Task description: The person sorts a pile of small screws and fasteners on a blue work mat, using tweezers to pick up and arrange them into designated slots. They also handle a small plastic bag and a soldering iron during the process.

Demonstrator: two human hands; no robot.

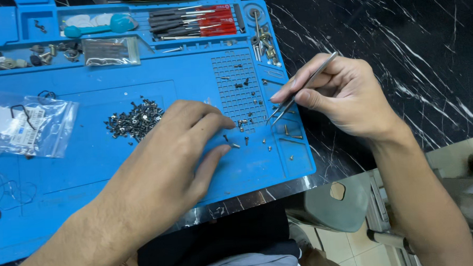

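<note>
Head view: right hand [346, 93] pinches metal tweezers [302, 87] pen-style, fingers closed on the shank, tips angled down just over the loose screws [244, 132] at the blue mat's [89, 171] right edge, probably for a fine pick. Left hand [168, 162] lies flat on the mat, fingers loosely spread, holding nothing, fingertips beside the same screws, likely to steady. Screw pile [135, 119] sits left of them. Plastic bag [26, 126] at far left. Dark marble desk [402, 35] underneath.
</note>
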